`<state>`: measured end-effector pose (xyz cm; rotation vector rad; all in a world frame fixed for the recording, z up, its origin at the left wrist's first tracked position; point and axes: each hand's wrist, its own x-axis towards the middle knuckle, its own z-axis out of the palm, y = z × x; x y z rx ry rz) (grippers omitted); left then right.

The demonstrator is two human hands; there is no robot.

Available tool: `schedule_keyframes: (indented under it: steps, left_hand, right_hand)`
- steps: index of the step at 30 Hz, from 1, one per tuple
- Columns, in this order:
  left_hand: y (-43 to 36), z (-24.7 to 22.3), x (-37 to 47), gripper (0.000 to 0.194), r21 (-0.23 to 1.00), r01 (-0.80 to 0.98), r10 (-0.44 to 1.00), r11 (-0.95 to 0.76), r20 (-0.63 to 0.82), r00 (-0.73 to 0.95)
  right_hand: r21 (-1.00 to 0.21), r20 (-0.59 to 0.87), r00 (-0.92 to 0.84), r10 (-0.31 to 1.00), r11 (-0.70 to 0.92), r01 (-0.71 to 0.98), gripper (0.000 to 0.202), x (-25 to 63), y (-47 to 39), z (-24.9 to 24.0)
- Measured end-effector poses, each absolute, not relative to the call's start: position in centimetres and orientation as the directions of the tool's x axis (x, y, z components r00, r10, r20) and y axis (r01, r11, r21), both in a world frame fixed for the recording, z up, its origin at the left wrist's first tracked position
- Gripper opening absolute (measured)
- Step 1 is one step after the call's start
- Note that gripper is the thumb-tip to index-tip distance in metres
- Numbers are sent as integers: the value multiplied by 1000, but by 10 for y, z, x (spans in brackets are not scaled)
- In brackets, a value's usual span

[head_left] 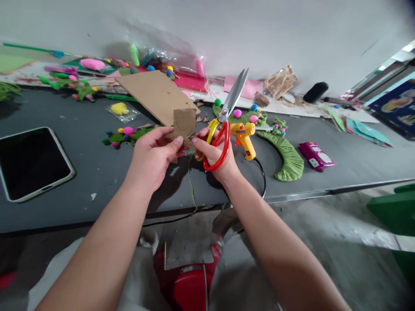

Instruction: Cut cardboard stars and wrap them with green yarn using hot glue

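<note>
left hand (152, 157): fingers closed in a pinch, thumb on the near face, gripping the left side of a small torn-edged cardboard piece (184, 123).
right hand (217, 155): fingers curled, thumb and forefinger at the lower right edge of the same piece; the handle loops of the scissors hang about this hand.
cardboard piece: one, brown, creased, raised above the desk (94, 172) between both hands.
scissors (225, 115): one pair, one loop red, one yellow; blades pointing up and away, tips slightly apart.
glue gun (246, 140): one, yellow, lying just right of the scissors, black cable (264, 177) leading from its handle.
curved form (288, 162): one, wound in green, bending round the far and right sides of the glue gun; coloured balls near its far part.
packet (316, 156): one, purple, right of the curved form.
dark-screened device (34, 162): one, pale-edged, flat at far left.
cardboard sheet (155, 93): one, larger, just beyond the hands.
yellow lump (119, 108): one, with clear plastic, left of the sheet.
green strand (192, 185): one, running below the hands towards the desk's near edge.
</note>
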<state>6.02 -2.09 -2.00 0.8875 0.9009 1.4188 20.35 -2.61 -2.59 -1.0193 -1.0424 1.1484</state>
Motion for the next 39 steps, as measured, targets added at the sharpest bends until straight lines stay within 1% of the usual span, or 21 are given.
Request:
schedule_keyframes:
  steps: [6, 10, 15, 19, 22, 24, 27, 30, 32, 34, 35, 36, 37, 38, 39]
  left_hand:
    - [-23, -17, 60, 27, 916, -401, 999, -24, 14, -29]
    - [-22, -18, 61, 25, 910, -414, 1000, -12, -1, -31]
    - [-24, -17, 60, 26, 899, -438, 999, 5, -19, -29]
    - [-30, -15, 59, 26, 875, -484, 999, 28, -16, 31]
    - [-35, -14, 57, 30, 891, -453, 1000, 13, 2, 31]
    - [-37, -15, 54, 31, 933, -353, 998, -64, 51, -45]
    - [-39, -16, 47, 29, 979, -86, 970, -183, 166, -175]
    - [-39, -19, 38, 26, 971, 142, 951, -192, 219, -216]
    - [-41, -20, 33, 20, 915, 331, 935, -231, 303, -186]
    - [-44, -20, 29, 14, 789, 527, 887, -316, 442, -130]
    - [-46, -19, 29, 13, 723, 589, 855, -361, 509, -101]
    - [-50, -17, 29, 12, 679, 616, 831, -400, 552, -68]
    - [-54, -15, 30, 12, 663, 609, 822, -436, 568, -29]
    - [-58, -13, 32, 11, 668, 574, 822, -473, 569, 15]
    - [-63, -11, 35, 11, 694, 520, 844, -498, 526, 106]
  right_hand:
    - [-987, 79, 113, 990, 94, -133, 42, 203, -26, -26]
    - [-988, 76, 117, 990, 90, -128, 42, 203, -26, -25]
    - [-976, 82, 90, 993, 98, -193, 38, 203, -26, -24]
    - [-970, 73, 98, 993, 93, -225, 38, 202, -27, -23]
    - [-968, 75, 115, 991, 100, -231, 38, 202, -28, -23]
    - [-967, 85, 127, 988, 112, -228, 38, 202, -28, -23]
    - [-971, 93, 122, 988, 118, -210, 38, 202, -28, -24]
    - [-972, 101, 103, 990, 121, -200, 38, 203, -28, -24]
    - [-974, 104, 106, 989, 123, -192, 39, 203, -28, -24]
    - [-977, 102, 119, 988, 122, -177, 39, 203, -27, -24]
    - [-978, 101, 126, 987, 122, -171, 39, 203, -27, -24]
    - [-978, 103, 127, 986, 124, -168, 39, 203, -27, -25]
    - [-977, 110, 127, 986, 131, -170, 39, 203, -27, -25]
    - [-974, 120, 123, 985, 140, -175, 38, 203, -27, -25]
    - [-973, 128, 118, 985, 148, -180, 37, 203, -27, -25]
